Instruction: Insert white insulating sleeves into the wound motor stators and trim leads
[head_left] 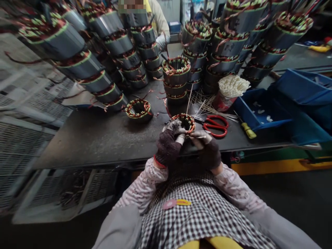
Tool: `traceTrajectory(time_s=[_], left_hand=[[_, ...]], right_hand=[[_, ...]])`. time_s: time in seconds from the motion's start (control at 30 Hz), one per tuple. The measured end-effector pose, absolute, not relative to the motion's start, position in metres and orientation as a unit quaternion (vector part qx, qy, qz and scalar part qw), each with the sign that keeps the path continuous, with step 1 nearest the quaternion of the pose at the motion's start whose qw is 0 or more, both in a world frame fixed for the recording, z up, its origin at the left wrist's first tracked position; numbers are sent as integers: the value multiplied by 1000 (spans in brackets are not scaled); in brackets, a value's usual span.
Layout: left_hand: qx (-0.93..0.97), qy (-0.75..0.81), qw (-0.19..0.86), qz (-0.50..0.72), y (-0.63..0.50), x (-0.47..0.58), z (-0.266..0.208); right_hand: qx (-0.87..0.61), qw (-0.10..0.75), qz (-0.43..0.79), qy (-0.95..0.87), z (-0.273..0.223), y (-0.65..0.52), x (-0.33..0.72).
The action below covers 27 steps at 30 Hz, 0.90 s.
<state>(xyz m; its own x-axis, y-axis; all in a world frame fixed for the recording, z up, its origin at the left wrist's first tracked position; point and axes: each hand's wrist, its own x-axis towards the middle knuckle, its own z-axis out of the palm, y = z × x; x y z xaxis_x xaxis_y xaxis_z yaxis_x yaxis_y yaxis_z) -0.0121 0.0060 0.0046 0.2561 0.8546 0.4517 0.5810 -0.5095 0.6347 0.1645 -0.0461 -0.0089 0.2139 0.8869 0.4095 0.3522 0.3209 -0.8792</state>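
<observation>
A motor stator (pixel 191 126), a ring with copper windings and pale green slot liners, sits near the table's front edge. My left hand (pixel 171 140), in a dark glove with whitish fingertips, closes on the near left side of its rim. My right hand (pixel 206 145), gloved alike, has its fingers pressed together at the near right of the rim. What those right fingers pinch is too small to make out. Just beyond my right hand lie red-handled scissors (pixel 215 126). Another stator (pixel 138 110) stands to the left on the dark table (pixel 103 138).
Tall stacks of stators (pixel 176 77) line the back and both sides. At right are a cup of white sticks (pixel 225 98), loose thin strips (pixel 202 102), a yellow-handled screwdriver (pixel 248 130) and blue bins (pixel 261 107). Another person (pixel 159 24) is behind the stacks.
</observation>
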Motion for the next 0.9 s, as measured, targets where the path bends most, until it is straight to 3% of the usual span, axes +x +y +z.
traceTrajectory(time_s=[0.13,0.2,0.33,0.63,0.9], left_hand=[[782,409,207,422,7,-13,10],[793,403,192,414,9,-12,14],[784,417,187,420,10,-11,15],[783,410,194,426,9,-10,13],[794,411,196,402,7,-12,19]], right_hand=[[-515,581,406,-481,16,-50,164],[-519,552,428,-493,27,-52,166],[-537,510,398,-542,38,-50,168],[-556,510,389,-529,40,-45,161],[-591,431,318,-603,36,-36,165]])
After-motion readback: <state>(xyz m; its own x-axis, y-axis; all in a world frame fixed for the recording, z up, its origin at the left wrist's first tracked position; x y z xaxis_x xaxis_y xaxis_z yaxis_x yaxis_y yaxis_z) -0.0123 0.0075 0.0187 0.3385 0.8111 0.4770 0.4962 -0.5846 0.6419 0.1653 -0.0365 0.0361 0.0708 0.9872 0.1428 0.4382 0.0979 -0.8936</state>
